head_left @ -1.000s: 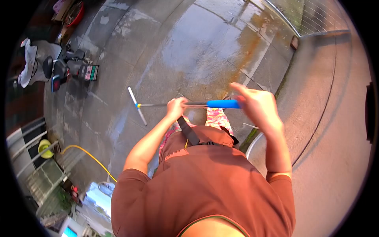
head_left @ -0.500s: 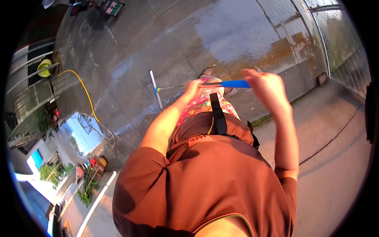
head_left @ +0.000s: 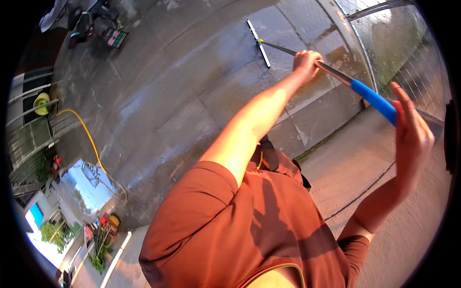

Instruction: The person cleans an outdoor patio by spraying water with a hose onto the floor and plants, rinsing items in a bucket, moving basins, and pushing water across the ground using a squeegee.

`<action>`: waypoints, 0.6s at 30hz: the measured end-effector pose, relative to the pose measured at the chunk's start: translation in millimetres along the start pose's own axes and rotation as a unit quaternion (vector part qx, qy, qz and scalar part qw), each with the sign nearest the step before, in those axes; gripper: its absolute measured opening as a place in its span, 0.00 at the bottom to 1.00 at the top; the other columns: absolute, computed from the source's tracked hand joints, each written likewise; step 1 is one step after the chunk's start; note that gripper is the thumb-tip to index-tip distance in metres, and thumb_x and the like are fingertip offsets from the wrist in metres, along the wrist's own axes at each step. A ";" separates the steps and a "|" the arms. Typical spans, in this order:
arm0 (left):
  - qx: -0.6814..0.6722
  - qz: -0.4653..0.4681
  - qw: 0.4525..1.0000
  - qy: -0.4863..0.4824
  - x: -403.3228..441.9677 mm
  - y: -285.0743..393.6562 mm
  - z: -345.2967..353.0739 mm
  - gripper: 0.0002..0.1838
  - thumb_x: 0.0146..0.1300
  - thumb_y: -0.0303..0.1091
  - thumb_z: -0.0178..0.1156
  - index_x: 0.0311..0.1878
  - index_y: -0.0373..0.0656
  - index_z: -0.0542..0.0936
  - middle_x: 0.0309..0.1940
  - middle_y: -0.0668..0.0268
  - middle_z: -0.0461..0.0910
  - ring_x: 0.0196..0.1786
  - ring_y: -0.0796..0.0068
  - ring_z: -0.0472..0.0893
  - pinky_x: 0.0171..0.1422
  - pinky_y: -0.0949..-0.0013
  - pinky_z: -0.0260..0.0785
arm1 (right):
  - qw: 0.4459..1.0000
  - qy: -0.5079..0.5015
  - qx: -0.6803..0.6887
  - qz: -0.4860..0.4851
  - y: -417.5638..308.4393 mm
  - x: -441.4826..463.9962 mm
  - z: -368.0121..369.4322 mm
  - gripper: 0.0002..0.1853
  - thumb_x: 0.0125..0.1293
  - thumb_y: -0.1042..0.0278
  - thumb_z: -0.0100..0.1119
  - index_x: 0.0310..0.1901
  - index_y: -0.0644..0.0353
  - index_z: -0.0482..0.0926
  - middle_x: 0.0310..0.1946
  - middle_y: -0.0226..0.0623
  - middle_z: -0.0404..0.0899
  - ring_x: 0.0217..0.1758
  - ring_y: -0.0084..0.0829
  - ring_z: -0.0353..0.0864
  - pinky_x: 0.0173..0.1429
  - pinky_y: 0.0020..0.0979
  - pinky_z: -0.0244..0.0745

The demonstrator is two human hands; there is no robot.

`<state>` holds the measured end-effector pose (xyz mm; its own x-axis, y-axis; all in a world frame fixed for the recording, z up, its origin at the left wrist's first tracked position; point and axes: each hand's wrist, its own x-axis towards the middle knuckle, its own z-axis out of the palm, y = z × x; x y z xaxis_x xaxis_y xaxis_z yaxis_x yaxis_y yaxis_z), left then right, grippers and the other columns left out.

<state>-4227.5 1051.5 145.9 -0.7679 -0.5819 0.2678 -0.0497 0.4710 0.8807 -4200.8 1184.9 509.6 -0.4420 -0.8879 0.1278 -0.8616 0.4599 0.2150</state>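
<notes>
A long-handled squeegee runs slantwise across the upper right, its white-edged blade (head_left: pixel 258 44) on the wet concrete. My left hand (head_left: pixel 307 64) is wrapped round the metal pole (head_left: pixel 334 74). At the near end of the pole is a blue grip (head_left: pixel 374 102). My right hand (head_left: pixel 413 126) is against the end of this grip, its fingers stretched out rather than wrapped round it; the palm side is partly hidden.
A wire mesh fence (head_left: pixel 408 53) stands at the upper right. A scooter (head_left: pixel 91 26) is at the upper left. A yellow hose (head_left: pixel 89 137) lies on the left floor, near a yellow-green bucket (head_left: pixel 42 103). Potted plants (head_left: pixel 100 249) are at the lower left.
The squeegee has swung away from my body, up and right, with my left arm reaching out. My right hand has moved right and its fingers are more spread. The view has shifted.
</notes>
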 end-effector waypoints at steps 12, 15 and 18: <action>0.188 -0.120 0.954 -0.198 -70.8 -86.3 -54.7 0.08 0.43 0.28 0.61 0.30 0.51 0.80 0.25 0.64 0.80 0.35 0.59 0.79 0.40 0.59 0.68 | 0.960 -0.040 0.276 0.022 75.5 26.1 140.8 0.16 0.52 0.74 0.60 0.44 0.50 0.78 0.24 0.32 0.79 0.24 0.31 0.80 0.27 0.31 0.75; 0.213 -0.121 0.946 -0.210 -65.9 -93.3 -44.6 0.07 0.43 0.29 0.61 0.30 0.51 0.80 0.24 0.63 0.80 0.33 0.57 0.78 0.39 0.58 0.68 | 0.967 -0.065 0.246 0.017 76.1 27.1 168.3 0.14 0.50 0.72 0.60 0.41 0.52 0.78 0.20 0.31 0.76 0.23 0.31 0.78 0.26 0.31 0.72; 0.185 -0.093 0.952 -0.227 -39.1 -80.6 -14.3 0.06 0.44 0.31 0.61 0.30 0.50 0.80 0.25 0.62 0.80 0.34 0.56 0.78 0.39 0.56 0.67 | 0.970 -0.040 0.235 0.057 102.2 31.9 161.9 0.14 0.50 0.73 0.60 0.41 0.51 0.78 0.21 0.30 0.77 0.24 0.31 0.79 0.26 0.31 0.72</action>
